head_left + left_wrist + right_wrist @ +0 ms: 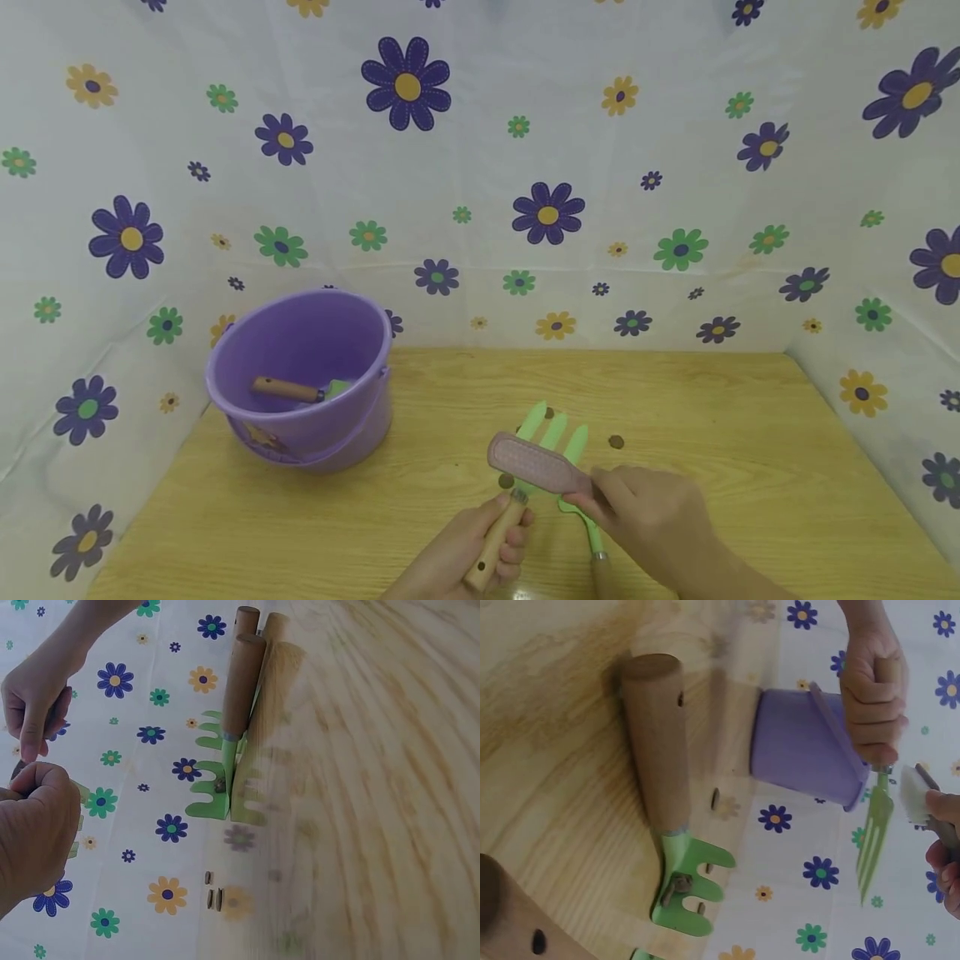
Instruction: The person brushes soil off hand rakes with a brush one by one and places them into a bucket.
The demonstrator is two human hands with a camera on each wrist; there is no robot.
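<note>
My left hand [467,543] grips the wooden handle [495,546] of a small garden fork [553,432] with light green tines pointing up and away. In my right hand [660,515] is a mauve-grey brush [534,463], held across the fork just above the tines' base. Its white bristles [913,796] show in the right wrist view, facing the fork; whether they touch it I cannot tell. Below my hands another green-headed tool [592,533] with a wooden handle lies on the table. The right wrist view shows its pronged head [686,900] with a brown clump [678,885] on it.
A purple bucket [352,442] stands at the table's left, with a wooden-handled green tool [288,389] inside. Small brown bits [617,442] are scattered on the wooden table [750,450]. A second wooden handle [517,922] lies close to the right wrist. Flower-printed cloth [480,150] surrounds the table.
</note>
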